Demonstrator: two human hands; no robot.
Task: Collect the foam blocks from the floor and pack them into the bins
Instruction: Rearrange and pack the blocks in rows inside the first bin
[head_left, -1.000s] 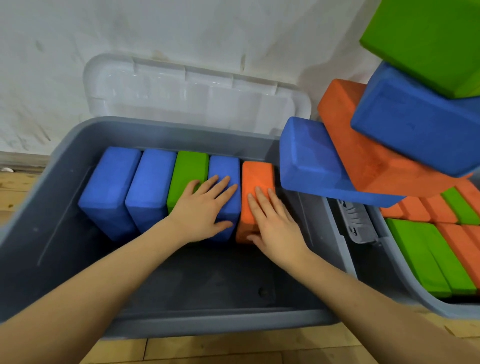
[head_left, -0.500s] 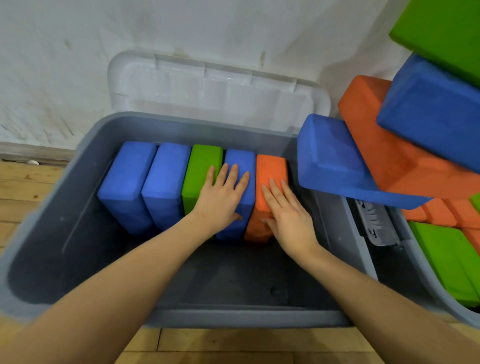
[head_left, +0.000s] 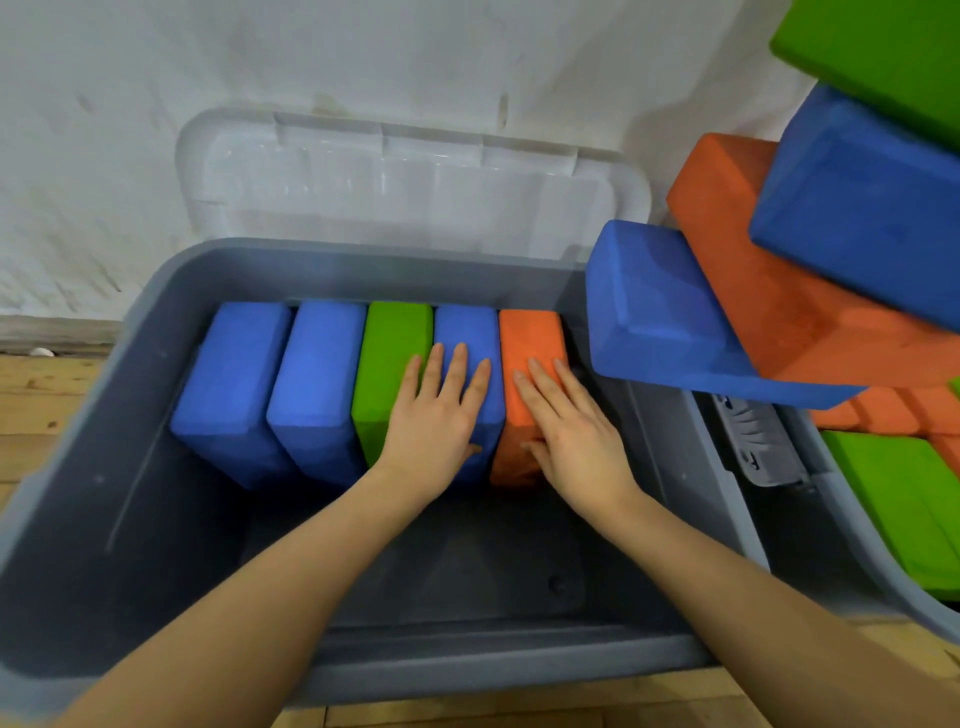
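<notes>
Several foam blocks stand on edge in a row along the far wall of a grey bin (head_left: 130, 332): two blue blocks (head_left: 275, 384) on the left, then a green block (head_left: 392, 358), a blue block (head_left: 470, 332) and an orange block (head_left: 530, 338). My left hand (head_left: 436, 421) lies flat with straight fingers on the green and blue blocks. On the orange block rests my right hand (head_left: 571, 431), also flat. The near half of the bin's floor is bare.
A clear lid (head_left: 405, 187) leans against the white wall behind the bin. At the right, a pile of blue (head_left: 660, 317), orange (head_left: 810, 322) and green blocks overhangs a second grey bin (head_left: 852, 525) that holds green and orange blocks. Wooden floor shows at the left and the front.
The view has shifted so the bin sits further right in the frame. Both hands stay flat on the same blocks, barely moved.
</notes>
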